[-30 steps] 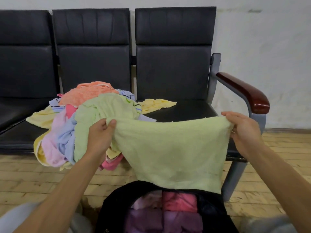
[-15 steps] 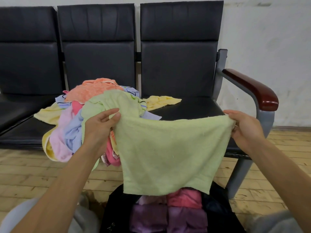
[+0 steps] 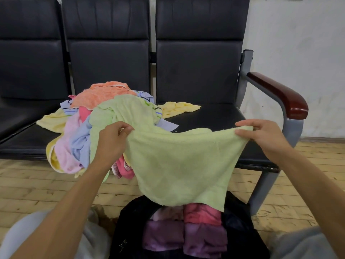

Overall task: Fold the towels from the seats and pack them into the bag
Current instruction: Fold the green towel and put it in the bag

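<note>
Head view has you holding a light green towel (image 3: 179, 161) stretched out between both hands, just in front of the seats (image 3: 214, 116). Your left hand (image 3: 112, 141) pinches one top corner, fingers (image 3: 127, 128) curled in against the thumb with the cloth caught between. Your right hand (image 3: 265, 135) pinches the other top corner the same way. The towel sags a bit along the top and hangs down over the open mouth of the black bag (image 3: 130, 230) on the floor (image 3: 28, 184) right below you; can't tell if it actually touches the bag. Inside the bag are folded towels side by side, pink ones (image 3: 201, 212) on the far side and purple ones (image 3: 164, 234) nearer you. Behind your left hand is the messy pile (image 3: 97, 113) on the middle seat, orange, pink, blue, yellow and another green one, partly spilling over the front edge. A small yellow towel (image 3: 177, 108) lies on the right-hand seat, just beside the pile.
</note>
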Action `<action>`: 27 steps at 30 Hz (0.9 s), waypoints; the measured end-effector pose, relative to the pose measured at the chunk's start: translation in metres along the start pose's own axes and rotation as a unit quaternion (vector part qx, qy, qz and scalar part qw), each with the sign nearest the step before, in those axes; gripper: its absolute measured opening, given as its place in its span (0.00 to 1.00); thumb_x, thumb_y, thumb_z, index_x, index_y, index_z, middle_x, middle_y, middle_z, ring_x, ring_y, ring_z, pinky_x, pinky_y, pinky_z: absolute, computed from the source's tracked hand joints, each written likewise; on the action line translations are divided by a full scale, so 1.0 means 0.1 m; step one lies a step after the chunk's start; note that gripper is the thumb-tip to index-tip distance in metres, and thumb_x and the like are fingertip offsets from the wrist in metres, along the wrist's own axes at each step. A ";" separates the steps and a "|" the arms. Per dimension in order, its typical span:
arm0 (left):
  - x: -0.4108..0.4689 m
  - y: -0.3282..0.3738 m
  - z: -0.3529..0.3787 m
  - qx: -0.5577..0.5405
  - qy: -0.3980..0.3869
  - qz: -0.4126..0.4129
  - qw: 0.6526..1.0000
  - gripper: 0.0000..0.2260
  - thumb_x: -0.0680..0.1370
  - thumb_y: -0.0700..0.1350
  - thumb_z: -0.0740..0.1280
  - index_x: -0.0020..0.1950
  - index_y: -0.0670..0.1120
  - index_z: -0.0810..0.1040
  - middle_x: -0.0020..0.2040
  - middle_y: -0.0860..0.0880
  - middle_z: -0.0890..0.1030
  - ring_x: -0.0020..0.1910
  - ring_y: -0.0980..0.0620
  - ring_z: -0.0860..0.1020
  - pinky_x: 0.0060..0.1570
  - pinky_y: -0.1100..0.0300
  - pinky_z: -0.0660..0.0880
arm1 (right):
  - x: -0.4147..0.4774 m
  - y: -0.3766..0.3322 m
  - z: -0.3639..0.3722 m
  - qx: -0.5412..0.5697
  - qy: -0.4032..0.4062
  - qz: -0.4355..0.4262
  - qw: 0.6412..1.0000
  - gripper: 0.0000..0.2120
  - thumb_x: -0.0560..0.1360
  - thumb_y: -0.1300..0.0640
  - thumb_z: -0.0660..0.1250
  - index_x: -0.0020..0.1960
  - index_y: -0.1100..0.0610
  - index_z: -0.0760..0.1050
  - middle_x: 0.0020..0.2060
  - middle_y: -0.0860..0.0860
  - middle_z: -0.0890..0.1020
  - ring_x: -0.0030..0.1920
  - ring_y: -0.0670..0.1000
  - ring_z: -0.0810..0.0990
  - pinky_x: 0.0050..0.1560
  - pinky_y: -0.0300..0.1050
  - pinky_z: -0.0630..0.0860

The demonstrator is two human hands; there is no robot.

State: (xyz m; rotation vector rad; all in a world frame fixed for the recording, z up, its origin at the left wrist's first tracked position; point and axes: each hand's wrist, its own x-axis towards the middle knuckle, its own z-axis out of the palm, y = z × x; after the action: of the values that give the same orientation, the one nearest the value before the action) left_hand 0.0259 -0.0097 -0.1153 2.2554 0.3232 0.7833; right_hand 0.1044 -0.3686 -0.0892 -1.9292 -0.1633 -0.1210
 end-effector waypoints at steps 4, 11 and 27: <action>-0.03 0.02 -0.04 -0.136 -0.075 -0.059 0.986 0.13 0.83 0.45 0.60 0.43 0.52 0.82 0.47 0.54 0.81 0.50 0.51 0.75 0.50 0.54 0.71 | 0.02 -0.01 -0.01 -0.294 -0.034 -0.064 0.953 0.19 0.69 0.59 0.77 0.59 0.53 0.80 0.53 0.46 0.78 0.56 0.49 0.76 0.57 0.43 0.71; -0.05 0.01 -0.02 0.082 -0.213 0.018 0.973 0.07 0.77 0.39 0.70 0.54 0.43 0.83 0.41 0.50 0.80 0.41 0.51 0.76 0.39 0.72 0.68 | 0.09 0.11 0.02 -0.346 0.029 -0.096 0.933 0.05 0.78 0.62 0.66 0.48 0.55 0.80 0.47 0.51 0.75 0.44 0.51 0.73 0.45 0.42 0.68; -0.17 0.25 0.17 -0.281 -0.128 -0.158 0.938 0.13 0.84 0.48 0.55 0.47 0.46 0.76 0.38 0.48 0.79 0.35 0.51 0.77 0.32 0.61 0.73 | 0.02 0.17 0.17 -0.144 -0.199 0.037 0.969 0.12 0.83 0.55 0.58 0.53 0.60 0.77 0.47 0.54 0.80 0.48 0.52 0.78 0.45 0.44 0.74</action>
State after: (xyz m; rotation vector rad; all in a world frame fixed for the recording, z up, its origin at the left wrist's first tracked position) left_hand 0.0230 -0.0444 -0.1145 1.6809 0.2837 0.3457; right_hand 0.1093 -0.3590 -0.1102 -2.2293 -0.3568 0.3109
